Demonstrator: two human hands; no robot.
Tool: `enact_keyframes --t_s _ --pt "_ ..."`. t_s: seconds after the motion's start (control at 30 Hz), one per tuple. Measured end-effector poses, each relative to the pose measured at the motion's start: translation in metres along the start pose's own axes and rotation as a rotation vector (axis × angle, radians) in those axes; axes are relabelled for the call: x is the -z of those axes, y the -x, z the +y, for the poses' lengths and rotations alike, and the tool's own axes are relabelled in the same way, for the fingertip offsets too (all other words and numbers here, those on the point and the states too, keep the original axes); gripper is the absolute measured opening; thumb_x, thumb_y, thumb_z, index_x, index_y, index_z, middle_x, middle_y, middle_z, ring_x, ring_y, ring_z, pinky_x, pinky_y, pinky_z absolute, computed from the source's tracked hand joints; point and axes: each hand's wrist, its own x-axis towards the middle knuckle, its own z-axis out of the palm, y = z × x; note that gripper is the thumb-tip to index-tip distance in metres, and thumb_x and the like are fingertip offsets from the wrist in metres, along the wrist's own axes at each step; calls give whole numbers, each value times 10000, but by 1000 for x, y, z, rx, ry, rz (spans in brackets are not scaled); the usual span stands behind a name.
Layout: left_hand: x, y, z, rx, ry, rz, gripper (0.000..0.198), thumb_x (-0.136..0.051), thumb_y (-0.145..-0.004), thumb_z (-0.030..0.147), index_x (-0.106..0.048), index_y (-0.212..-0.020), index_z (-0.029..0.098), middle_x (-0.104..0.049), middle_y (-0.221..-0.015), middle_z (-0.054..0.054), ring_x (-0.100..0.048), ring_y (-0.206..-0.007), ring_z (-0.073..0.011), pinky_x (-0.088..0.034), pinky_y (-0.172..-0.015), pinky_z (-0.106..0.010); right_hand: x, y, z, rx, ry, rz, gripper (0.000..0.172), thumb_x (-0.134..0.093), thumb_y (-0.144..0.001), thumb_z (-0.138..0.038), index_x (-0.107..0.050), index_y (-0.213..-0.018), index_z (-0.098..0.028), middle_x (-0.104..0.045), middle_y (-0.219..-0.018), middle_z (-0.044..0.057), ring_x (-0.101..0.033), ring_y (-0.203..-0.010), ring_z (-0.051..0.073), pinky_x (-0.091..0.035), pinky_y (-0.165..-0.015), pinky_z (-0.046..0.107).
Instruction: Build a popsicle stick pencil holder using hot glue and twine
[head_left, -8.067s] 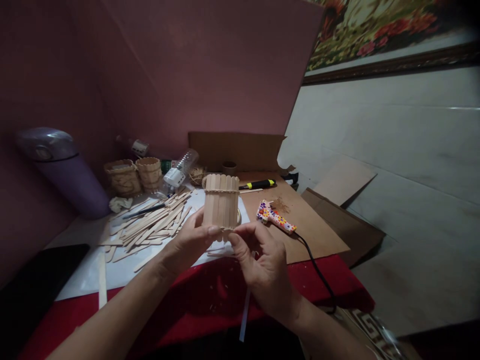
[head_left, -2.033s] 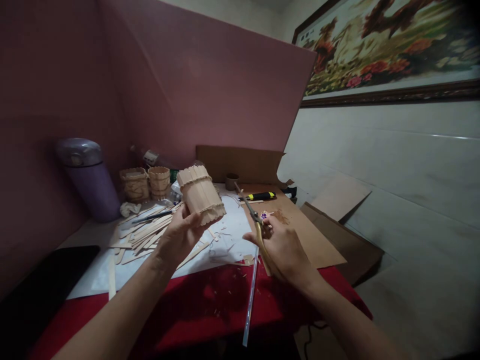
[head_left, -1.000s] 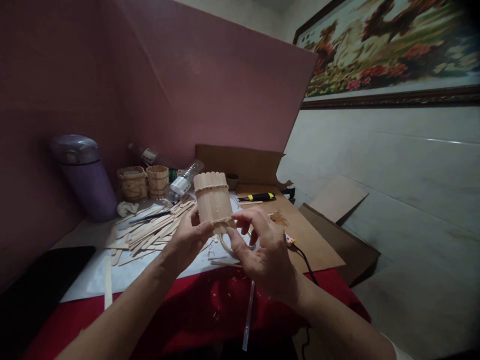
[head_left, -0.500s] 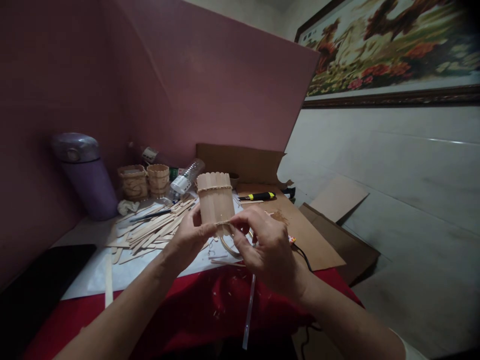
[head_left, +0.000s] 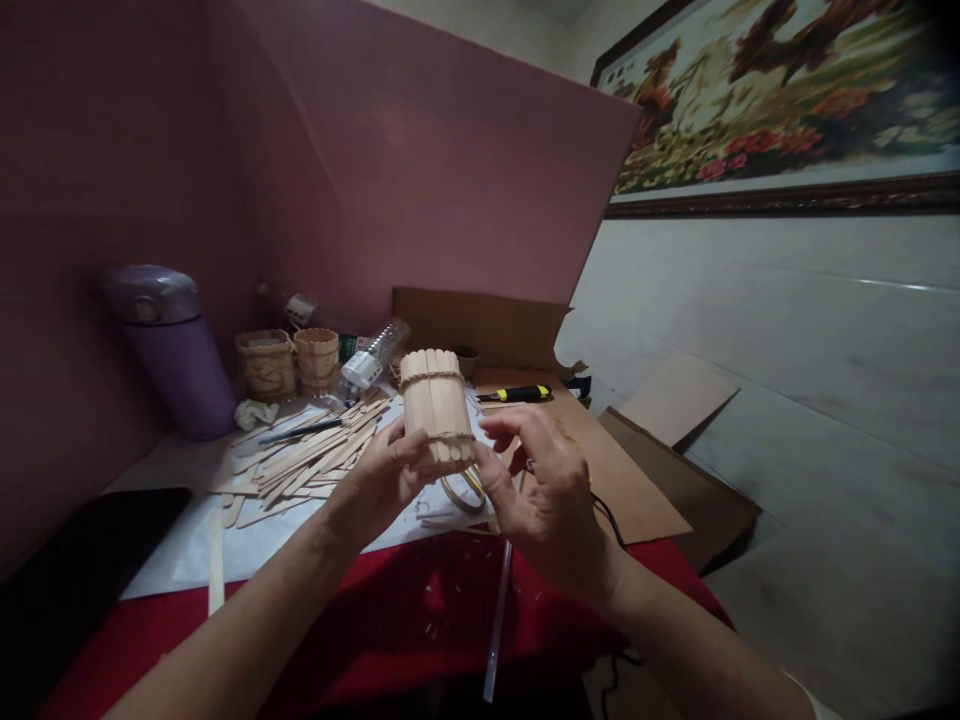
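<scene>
Pale wood, bare and unvarnished: a stick cup (head_left: pixel 436 405), flat craft sticks set upright side by side and tied with two thin bands, held in the air above the middle of the table (head_left: pixel 420 610), near its front edge.

- Far left corner: purple flask (head_left: pixel 169 350). No readable writing.
- Along the back edge: two small baskets (head_left: pixel 289 362), then a clear bottle (head_left: pixel 371 355) on its side. It has a label, but the print is too small to read.
- Left of centre: loose sticks (head_left: pixel 307 455) spread on a white sheet (head_left: pixel 225 540).
- Left hand (head_left: pixel 382 480): thumb and fingers closed around the cup's lower half, at the bottom band.
- Right hand (head_left: pixel 547 490): fingers half curled, thumb against the cup's lower edge. Cannot tell whether it pinches or only touches.
- Right, toward the back: yellow-and-black knife (head_left: pixel 517 393) on cardboard (head_left: pixel 622 470). No brand visible.

Handling, as judged: light and stiff, dry and not slippery, but likely fragile at the joints between sticks. Best held low, around the banded wall. Avoid squeezing the open rim or pulling on a single stick.
</scene>
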Motion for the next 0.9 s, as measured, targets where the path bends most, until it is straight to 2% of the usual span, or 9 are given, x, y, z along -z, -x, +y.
enact_keyframes --t_s 0.07,0.2,0.27,0.43,0.6,0.77,0.8,0.9 --pt "1 -1 0 30 32 -3 402 -730 -788 330 -673 -1134 133 -722 -1072 -135 -682 -979 -277 -541 -889 -390 -4 3 5 -60 -26 9 237 -621 -899 -316 -580 -1093 -187 -641 -1047 100 -619 -966 233 -536 -798 390" --pt "2 -1 0 40 52 11 485 -760 -747 293 -648 -1188 126 -709 -1156 -150 -657 -1091 -326 -495 -993 -447 -19 8 16 -174 -48 -135 681 -740 -796 -475 -465 -1335 -162 -599 -1285 183 -581 -1178 321 -520 -936 498" --pt "1 -2 -2 21 22 41 542 -785 -715 246 -626 -1223 146 -694 -1203 -141 -637 -1138 -326 -488 -1004 -424 -28 9 20 -212 -51 -189 779 -749 -784 -474 -408 -1397 -136 -584 -1324 212 -564 -1223 346 -506 -966 525" --pt "-1 -2 -3 -29 -98 121 552 -793 -706 210 -612 -1225 157 -692 -1197 -124 -640 -1131 -278 -515 -927 -309 -41 8 24 -214 -205 -222 674 -670 -860 -374 -387 -1426 -143 -559 -1382 209 -544 -1275 314 -505 -987 478" --pt "0 -4 -1 -42 -118 140 538 -785 -722 219 -608 -1227 164 -687 -1194 -117 -648 -1104 -262 -505 -944 -320 -52 6 29 -223 -225 -166 694 -681 -821 -370 -413 -1410 -119 -582 -1350 211 -563 -1246 323 -527 -950 462" --pt "10 -12 -7 -113 -212 196 532 -803 -725 332 -615 -1185 143 -676 -1162 -140 -663 -1000 -245 -516 -792 -300 -74 8 44 -228 -201 -13 684 -687 -756 -326 -454 -1365 -120 -622 -1270 197 -632 -1122 300 -552 -904 429" --pt "13 -13 -9 -142 -245 240 525 -797 -731 366 -620 -1171 141 -674 -1143 -135 -658 -980 -235 -509 -785 -303 -78 9 47 -216 -180 28 673 -685 -751 -319 -463 -1356 -125 -626 -1257 194 -631 -1119 300 -551 -906 432" --pt "20 -15 -9 -340 -433 503 443 -822 -694 369 -647 -1042 157 -673 -964 -65 -626 -871 -190 -475 -780 -305 -86 14 57 -153 -111 108 645 -667 -752 -297 -473 -1344 -132 -607 -1272 198 -609 -1151 308 -533 -944 461"
